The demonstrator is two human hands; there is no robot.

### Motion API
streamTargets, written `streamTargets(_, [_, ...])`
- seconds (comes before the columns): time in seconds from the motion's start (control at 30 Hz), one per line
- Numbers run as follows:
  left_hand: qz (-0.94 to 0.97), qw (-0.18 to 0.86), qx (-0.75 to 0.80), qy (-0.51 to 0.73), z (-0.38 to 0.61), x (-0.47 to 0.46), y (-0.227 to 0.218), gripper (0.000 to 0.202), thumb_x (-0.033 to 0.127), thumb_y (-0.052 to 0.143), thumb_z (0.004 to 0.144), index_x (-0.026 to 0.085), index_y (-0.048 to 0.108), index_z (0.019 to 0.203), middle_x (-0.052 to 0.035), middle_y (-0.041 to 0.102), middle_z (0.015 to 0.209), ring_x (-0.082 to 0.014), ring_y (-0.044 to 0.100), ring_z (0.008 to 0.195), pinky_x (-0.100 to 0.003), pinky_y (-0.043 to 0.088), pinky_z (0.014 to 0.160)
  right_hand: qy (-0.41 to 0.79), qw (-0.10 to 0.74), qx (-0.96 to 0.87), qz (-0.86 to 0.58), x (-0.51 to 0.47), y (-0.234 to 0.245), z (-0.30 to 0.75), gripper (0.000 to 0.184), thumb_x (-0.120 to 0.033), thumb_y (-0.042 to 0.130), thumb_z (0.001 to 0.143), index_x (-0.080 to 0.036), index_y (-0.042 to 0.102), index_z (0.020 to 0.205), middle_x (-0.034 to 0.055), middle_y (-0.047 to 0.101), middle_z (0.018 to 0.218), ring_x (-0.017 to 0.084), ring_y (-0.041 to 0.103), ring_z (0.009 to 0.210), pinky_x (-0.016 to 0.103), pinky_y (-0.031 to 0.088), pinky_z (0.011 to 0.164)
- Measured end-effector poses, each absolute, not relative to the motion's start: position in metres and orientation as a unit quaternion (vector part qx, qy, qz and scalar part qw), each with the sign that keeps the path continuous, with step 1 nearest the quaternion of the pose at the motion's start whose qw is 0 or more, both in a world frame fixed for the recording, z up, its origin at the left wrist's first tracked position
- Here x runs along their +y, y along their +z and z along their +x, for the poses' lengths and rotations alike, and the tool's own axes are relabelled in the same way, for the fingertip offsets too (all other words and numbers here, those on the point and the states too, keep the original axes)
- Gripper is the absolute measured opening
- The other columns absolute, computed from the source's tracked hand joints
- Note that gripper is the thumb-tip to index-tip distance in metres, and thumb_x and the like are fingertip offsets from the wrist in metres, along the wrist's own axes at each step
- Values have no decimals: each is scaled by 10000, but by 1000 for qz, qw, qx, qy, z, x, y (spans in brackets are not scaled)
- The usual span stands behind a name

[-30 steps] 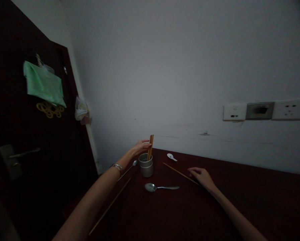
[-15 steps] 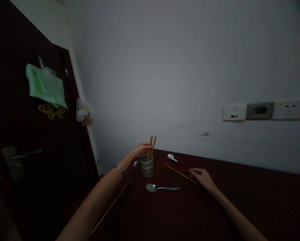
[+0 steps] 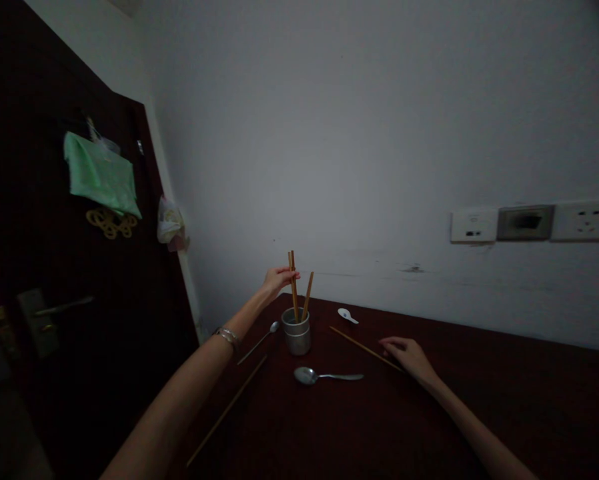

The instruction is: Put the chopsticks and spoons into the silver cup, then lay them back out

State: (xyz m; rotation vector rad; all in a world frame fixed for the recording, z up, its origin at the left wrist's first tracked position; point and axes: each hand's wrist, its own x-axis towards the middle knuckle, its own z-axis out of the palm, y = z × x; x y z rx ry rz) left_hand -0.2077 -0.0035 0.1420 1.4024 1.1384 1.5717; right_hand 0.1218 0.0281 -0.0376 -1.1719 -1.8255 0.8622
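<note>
My left hand [image 3: 280,279] is closed on a pair of wooden chopsticks [image 3: 293,291], pinched near their upper part. Their lower ends are still inside a grey metal cup [image 3: 298,339]. Another chopstick [image 3: 308,293] leans in the cup against its right rim. On the right, my right hand [image 3: 408,356] rests at the table with loosely bent fingers and nothing visible in them. Beside and partly beneath it lies a single chopstick [image 3: 362,346]. A metal spoon [image 3: 324,377] lies in front of the cup.
A long-handled spoon [image 3: 259,341] and a loose chopstick [image 3: 227,410] lie left of the cup. A white soup spoon [image 3: 347,315] lies near the back edge of the dark table [image 3: 454,413]. Behind stands a wall with sockets [image 3: 473,227]; a dark door [image 3: 104,280] is at left.
My left hand has moved up with the pair of chopsticks, which now stand higher in the cup and apart from the other one. The right hand stays in place. The view shifted slightly.
</note>
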Motion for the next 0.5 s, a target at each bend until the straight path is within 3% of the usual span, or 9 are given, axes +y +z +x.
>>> streamTargets(0.27, [572, 301, 335, 685, -181, -42, 214, 205, 139, 627, 669, 50, 579, 847, -120, 643, 840, -168, 618, 775, -354, 432, 840, 355, 424, -702, -450, 27, -37, 121, 355, -381, 484, 664, -111, 665, 807, 73, 672, 686, 220, 615, 712, 280, 433, 674])
streamTargets(0.5, [599, 359, 332, 634, -142, -72, 214, 162, 130, 614, 690, 65, 589, 835, -131, 643, 850, -183, 622, 777, -375, 433, 834, 394, 481, -674, -399, 10, 2, 96, 281, -322, 529, 658, -122, 646, 818, 67, 662, 717, 191, 604, 704, 277, 450, 642])
